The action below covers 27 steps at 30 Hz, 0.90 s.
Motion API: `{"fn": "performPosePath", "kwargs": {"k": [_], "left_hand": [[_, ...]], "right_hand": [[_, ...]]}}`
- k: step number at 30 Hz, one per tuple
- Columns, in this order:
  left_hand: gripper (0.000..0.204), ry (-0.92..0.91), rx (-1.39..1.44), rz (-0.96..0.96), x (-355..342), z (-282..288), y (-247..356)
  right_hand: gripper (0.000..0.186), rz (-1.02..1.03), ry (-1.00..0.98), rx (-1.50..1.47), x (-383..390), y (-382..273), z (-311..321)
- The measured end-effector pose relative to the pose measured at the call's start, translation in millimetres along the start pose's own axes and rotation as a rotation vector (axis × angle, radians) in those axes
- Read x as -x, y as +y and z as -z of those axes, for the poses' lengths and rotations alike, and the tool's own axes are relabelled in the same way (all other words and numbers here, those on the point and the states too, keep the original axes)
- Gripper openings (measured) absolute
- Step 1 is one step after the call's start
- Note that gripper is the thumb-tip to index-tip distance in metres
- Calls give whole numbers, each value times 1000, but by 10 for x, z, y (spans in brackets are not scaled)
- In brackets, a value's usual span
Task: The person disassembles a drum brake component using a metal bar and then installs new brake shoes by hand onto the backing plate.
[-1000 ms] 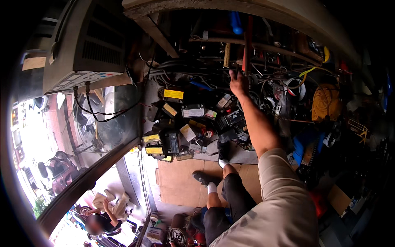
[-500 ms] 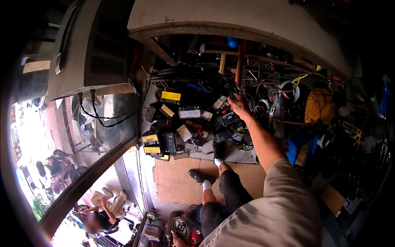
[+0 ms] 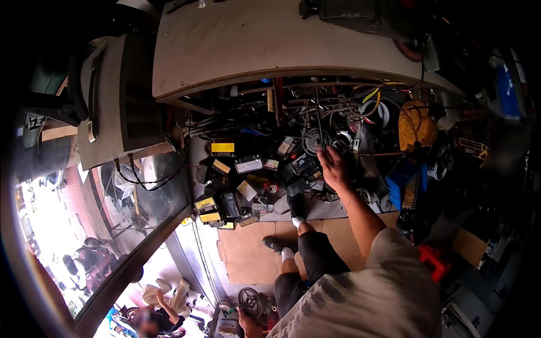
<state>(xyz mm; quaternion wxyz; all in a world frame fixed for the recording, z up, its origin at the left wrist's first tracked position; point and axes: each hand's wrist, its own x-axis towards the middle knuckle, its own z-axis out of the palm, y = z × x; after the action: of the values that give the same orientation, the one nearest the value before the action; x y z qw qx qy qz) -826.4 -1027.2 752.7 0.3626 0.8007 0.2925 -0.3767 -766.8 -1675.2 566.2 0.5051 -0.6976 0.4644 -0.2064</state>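
Note:
My right hand (image 3: 333, 168) reaches out past the row of batteries, its fingers closed round a long thin dark metal rod (image 3: 319, 115). The rod points away from me toward the space under the workbench, and its far end is lost among the clutter there. Low in the picture, my left hand (image 3: 248, 323) is only partly seen, beside a small spoked wheel (image 3: 249, 302). Its fingers look curled; whatever they hold is too dark and small to make out. Several used batteries (image 3: 248, 164) with yellow and pale labels lie in a heap left of my right hand.
A pale workbench top (image 3: 236, 50) overhangs the clutter. Flattened cardboard (image 3: 248, 248) covers the floor round my feet. A yellow round housing (image 3: 417, 125), a blue part (image 3: 403, 183) and a red container (image 3: 435, 262) stand right. A metal cabinet (image 3: 138, 101) hangs left; another person (image 3: 160, 321) sits outside.
My right hand has drawn back from under the bench with the rod, which now shows more of its length. The view has shifted, revealing more of the bench top.

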Motion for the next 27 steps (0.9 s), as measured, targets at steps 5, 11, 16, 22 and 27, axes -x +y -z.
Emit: {"fn": "performPosePath", "kwargs": {"k": [5,11,16,22,27], "left_hand": [[68,24,279,255,46,-148,556],[66,73,366,296,51,-123,460],[66,30,265,219,-43,-110,380],[66,-53,-232,-227,-192,-8,301],[64,-160,57,20,-205,-576,1069]], "right_hand": [[29,314,74,875,-1852,-278,-186],[53,440,346,808,-2718,113,-342],[62,233,272,806,-2745,32,7],[26,-59,97,32,-1328,-436,110],[22,-385,436,-404,109,1239,379]]}}
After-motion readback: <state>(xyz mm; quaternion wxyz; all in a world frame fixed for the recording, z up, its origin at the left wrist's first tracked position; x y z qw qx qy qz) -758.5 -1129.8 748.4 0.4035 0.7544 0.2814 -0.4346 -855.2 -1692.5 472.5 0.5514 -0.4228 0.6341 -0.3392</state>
